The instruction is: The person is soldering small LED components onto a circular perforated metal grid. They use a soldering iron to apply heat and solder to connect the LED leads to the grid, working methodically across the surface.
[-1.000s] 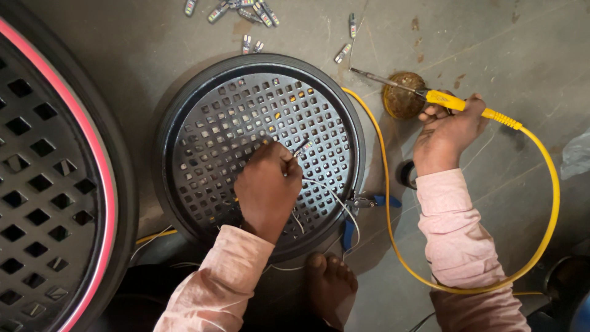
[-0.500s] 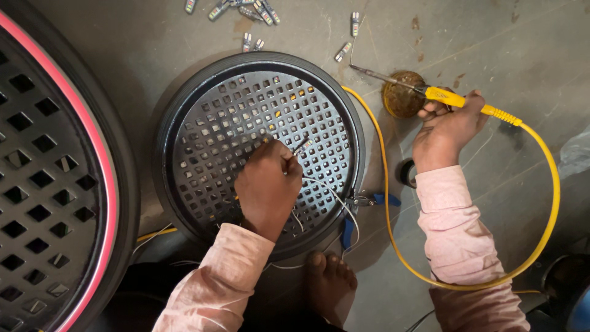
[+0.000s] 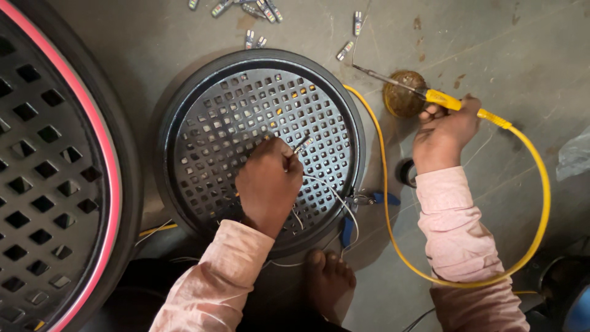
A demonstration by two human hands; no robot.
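Yellow-handled iron (image 3: pixel 430 93) is gripped in the closed right hand (image 3: pixel 444 136), tip laid over a brown tin (image 3: pixel 402 93) on the floor. Left hand (image 3: pixel 268 182) is pinched shut on thin wires (image 3: pixel 319 184) over the black grille (image 3: pixel 246 117). Blue pliers (image 3: pixel 369 203) are tucked by the rim, small parts (image 3: pixel 258 9) scattered beyond, a bigger grille (image 3: pixel 43 184) off left.

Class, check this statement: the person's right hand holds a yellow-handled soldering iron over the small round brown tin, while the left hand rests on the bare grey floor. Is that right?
Not quite. The head view shows the left hand resting on the round black perforated grille, not the floor. The rest stands: the right hand holds the yellow-handled soldering iron over the small round brown tin.
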